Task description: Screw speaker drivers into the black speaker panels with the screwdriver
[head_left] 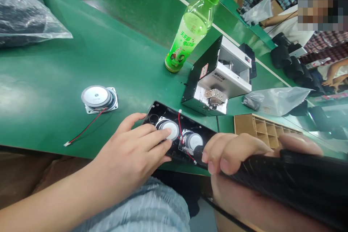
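Observation:
My left hand [138, 143] grips a black speaker housing [190, 121] at the table's front edge, its fingers resting on a round white-backed speaker [173, 129] inside. A second speaker [196, 140] sits beside it in the housing. Thin red and black wires with white plugs come from the speakers. Wrapped in my right hand [233, 150] is a thick black electric screwdriver [288, 174], its front end at the second speaker's lower rim; the tip is hidden. On the left part of the table lies a loose speaker [95, 96] with its wire [88, 127] stretched out.
Behind the housing stands a silver and black screw feeder [217, 76], with a green-capped bottle [187, 32] nearby. To the right are a divided cardboard box [244, 125] and a clear plastic bag [280, 99]. A bagged dark item [24, 11] lies far left. Other people work across the table.

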`<control>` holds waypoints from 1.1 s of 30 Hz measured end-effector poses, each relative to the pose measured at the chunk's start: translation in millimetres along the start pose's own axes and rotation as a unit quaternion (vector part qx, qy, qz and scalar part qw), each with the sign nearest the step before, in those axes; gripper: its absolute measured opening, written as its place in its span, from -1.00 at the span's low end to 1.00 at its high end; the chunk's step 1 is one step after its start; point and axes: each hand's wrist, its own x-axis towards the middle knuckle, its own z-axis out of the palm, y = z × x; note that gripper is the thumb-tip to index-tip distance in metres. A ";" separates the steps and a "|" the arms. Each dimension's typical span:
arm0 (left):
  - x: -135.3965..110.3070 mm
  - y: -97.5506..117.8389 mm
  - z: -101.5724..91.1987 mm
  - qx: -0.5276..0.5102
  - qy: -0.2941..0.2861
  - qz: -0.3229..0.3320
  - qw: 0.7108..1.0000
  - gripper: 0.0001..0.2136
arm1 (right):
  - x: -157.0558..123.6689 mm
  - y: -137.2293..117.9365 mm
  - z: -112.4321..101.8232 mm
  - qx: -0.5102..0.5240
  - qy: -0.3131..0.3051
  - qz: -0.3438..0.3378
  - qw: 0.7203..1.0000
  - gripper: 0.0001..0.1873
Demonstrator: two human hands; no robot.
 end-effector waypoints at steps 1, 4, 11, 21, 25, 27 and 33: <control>-0.3 -0.8 0.0 0.001 -0.004 0.005 1.000 -0.89 | -1.1 1.2 0.2 0.007 0.012 -0.006 1.000 -0.56; -1.2 -1.3 0.4 0.000 -0.008 0.004 1.000 -0.89 | -3.7 0.7 -0.4 0.020 0.021 0.001 1.000 -0.66; -0.3 4.4 1.7 -0.016 0.005 -0.020 1.000 -0.88 | 0.0 -15.4 -5.7 0.023 0.018 0.051 0.998 -0.60; -2.3 4.7 1.8 -0.020 -0.002 -0.034 0.999 -0.88 | -5.7 -6.8 1.8 0.001 -0.016 0.047 0.999 -0.63; -6.1 5.6 2.0 -0.025 0.010 -0.017 0.999 -0.88 | 0.4 -5.6 8.9 -0.022 -0.053 0.045 0.997 -0.74; -7.0 6.0 1.4 -0.028 0.006 -0.023 0.999 -0.87 | 7.3 -5.7 11.5 -0.032 -0.064 0.043 0.996 -0.72; -6.5 5.9 2.5 -0.019 0.011 -0.021 1.000 -0.86 | 12.2 -6.9 7.8 -0.035 -0.054 -0.001 0.998 -0.74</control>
